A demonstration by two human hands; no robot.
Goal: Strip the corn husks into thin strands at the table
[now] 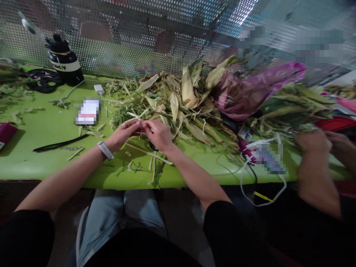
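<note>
My left hand (129,131) and my right hand (160,135) meet fingertip to fingertip above the green table (52,163). Both are closed in a pinch; whatever lies between the fingers is too small to make out. Just beyond my left fingertips sits a small pile of green shredded strips (124,115) with pale pieces on it. A heap of corn husks (174,105) spreads behind and to the right of my hands. Thin pale strips (150,152) lie on the table just below them.
On the left are a phone (88,112), a black strap (59,144) and a black bottle (65,61). A pink plastic bag (244,92) rests on the husks. At right, a co-worker's hand (313,141) is near a white cable (241,178). Perforated metal (125,40) stands behind.
</note>
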